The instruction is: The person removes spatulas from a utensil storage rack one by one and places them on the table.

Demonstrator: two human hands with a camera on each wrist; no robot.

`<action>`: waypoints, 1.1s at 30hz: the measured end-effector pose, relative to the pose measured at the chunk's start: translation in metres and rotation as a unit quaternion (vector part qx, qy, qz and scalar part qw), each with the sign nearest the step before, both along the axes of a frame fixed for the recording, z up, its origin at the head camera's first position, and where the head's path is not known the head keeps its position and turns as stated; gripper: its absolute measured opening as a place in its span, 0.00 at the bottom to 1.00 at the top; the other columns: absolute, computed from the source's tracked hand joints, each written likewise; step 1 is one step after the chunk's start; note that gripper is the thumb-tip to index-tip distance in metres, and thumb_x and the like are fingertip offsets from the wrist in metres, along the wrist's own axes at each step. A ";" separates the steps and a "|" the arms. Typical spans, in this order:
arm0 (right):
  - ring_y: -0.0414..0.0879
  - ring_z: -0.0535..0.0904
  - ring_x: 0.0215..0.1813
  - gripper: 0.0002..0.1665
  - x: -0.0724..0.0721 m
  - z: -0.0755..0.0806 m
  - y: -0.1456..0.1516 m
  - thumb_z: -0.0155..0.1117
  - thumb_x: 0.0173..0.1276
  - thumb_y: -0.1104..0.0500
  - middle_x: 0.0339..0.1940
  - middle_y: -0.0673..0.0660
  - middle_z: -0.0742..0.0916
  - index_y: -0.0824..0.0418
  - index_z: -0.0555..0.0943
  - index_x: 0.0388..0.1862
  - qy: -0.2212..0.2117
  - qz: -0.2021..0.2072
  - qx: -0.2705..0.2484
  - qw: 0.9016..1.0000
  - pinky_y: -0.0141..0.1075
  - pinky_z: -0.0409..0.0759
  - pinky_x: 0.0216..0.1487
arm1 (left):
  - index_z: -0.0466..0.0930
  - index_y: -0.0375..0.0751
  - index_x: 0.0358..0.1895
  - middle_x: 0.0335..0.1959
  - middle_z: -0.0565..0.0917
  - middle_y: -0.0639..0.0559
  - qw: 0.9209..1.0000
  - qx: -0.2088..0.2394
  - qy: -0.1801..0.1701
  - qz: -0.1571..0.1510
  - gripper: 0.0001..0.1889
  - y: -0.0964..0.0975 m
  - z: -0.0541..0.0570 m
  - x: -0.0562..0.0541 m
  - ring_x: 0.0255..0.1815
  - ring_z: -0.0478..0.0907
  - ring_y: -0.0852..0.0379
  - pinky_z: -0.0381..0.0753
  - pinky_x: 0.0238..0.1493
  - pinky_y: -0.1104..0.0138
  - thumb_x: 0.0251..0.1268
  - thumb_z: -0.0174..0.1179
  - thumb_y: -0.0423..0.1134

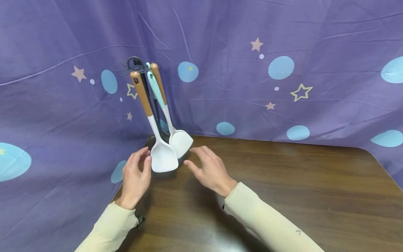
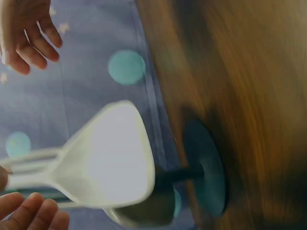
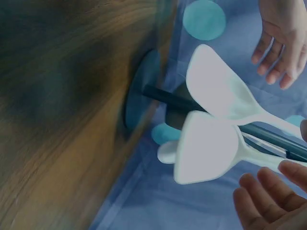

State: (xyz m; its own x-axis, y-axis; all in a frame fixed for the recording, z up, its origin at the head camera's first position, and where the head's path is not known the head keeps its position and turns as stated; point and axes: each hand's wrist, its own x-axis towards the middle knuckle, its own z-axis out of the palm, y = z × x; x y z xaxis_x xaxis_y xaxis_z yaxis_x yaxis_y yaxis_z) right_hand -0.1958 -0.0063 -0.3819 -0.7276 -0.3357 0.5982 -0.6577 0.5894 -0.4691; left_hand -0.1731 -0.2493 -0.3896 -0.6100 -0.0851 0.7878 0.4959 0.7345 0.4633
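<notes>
A wooden-handled spatula with a white head (image 1: 164, 159) hangs in front on a dark utensil stand (image 3: 142, 91), blade down. To its right hangs a mint-handled utensil (image 1: 153, 84); a second white spatula head (image 1: 181, 143) shows below it. Behind them rises another wooden handle (image 1: 158, 84). My left hand (image 1: 136, 176) is at the left edge of the front spatula's head, fingers loosely bent and holding nothing. My right hand (image 1: 211, 170) is beside the second head, thumb and fingers apart with nothing between them. Both wrist views show the blades hanging above the stand's round base.
A brown wooden table (image 1: 299, 185) stretches to the right. The stand is near its back left corner, close to a purple curtain (image 1: 226, 101) with stars and blue spots. A dark rounded utensil (image 3: 178, 108) hangs behind the white spatulas.
</notes>
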 end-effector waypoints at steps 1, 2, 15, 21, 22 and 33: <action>0.42 0.78 0.46 0.22 -0.003 0.000 -0.004 0.63 0.66 0.45 0.45 0.49 0.83 0.56 0.78 0.53 -0.003 0.005 -0.006 1.000 0.37 0.81 0.45 | 0.78 0.29 0.51 0.39 0.83 0.41 1.000 0.009 0.000 0.005 0.13 -0.003 -0.001 -0.005 0.35 0.78 0.48 0.73 0.40 0.74 0.63 0.57 0.25; 0.42 0.78 0.44 0.21 -0.006 0.001 -0.008 0.63 0.66 0.47 0.44 0.48 0.82 0.56 0.79 0.52 -0.006 0.009 -0.013 1.000 0.36 0.81 0.44 | 0.78 0.29 0.51 0.39 0.83 0.41 1.000 0.016 -0.001 0.008 0.13 -0.006 -0.002 -0.010 0.35 0.78 0.48 0.73 0.39 0.76 0.63 0.57 0.26; 0.42 0.79 0.49 0.20 -0.028 0.027 -0.070 0.63 0.68 0.50 0.46 0.51 0.84 0.60 0.79 0.53 -0.032 0.040 -0.047 0.998 0.32 0.80 0.51 | 0.80 0.35 0.54 0.45 0.84 0.40 0.981 0.152 -0.118 0.002 0.14 -0.018 -0.013 -0.057 0.39 0.77 0.64 0.74 0.39 0.83 0.70 0.55 0.34; 0.42 0.78 0.51 0.21 -0.036 0.031 -0.089 0.62 0.68 0.48 0.48 0.51 0.83 0.58 0.78 0.54 -0.073 0.015 -0.044 0.996 0.32 0.79 0.51 | 0.82 0.38 0.53 0.45 0.85 0.41 0.964 0.218 -0.150 -0.006 0.15 -0.019 -0.018 -0.073 0.38 0.78 0.69 0.77 0.40 0.81 0.67 0.59 0.39; 0.42 0.78 0.51 0.21 -0.036 0.031 -0.091 0.62 0.68 0.47 0.48 0.50 0.83 0.57 0.78 0.54 -0.078 0.011 -0.042 0.996 0.32 0.79 0.52 | 0.82 0.38 0.53 0.46 0.84 0.41 0.960 0.229 -0.159 -0.011 0.15 -0.020 -0.019 -0.075 0.38 0.78 0.70 0.77 0.41 0.81 0.67 0.60 0.39; 0.43 0.79 0.49 0.22 -0.048 0.025 -0.114 0.62 0.68 0.52 0.48 0.52 0.81 0.59 0.73 0.58 -0.061 -0.023 -0.101 0.993 0.34 0.79 0.50 | 0.78 0.33 0.57 0.48 0.83 0.40 0.926 0.294 -0.225 -0.078 0.19 -0.022 -0.023 -0.085 0.40 0.80 0.70 0.80 0.45 0.79 0.62 0.63 0.30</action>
State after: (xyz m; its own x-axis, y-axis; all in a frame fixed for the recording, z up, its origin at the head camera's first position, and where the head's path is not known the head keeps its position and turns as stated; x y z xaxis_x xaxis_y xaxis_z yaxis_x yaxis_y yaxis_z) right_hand -0.2441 -0.1199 -0.3569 -0.8107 -0.1818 0.5565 -0.5629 0.5034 -0.6555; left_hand -0.2583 -0.2715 -0.4131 -0.9062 -0.3012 0.2967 0.2346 0.2257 0.9455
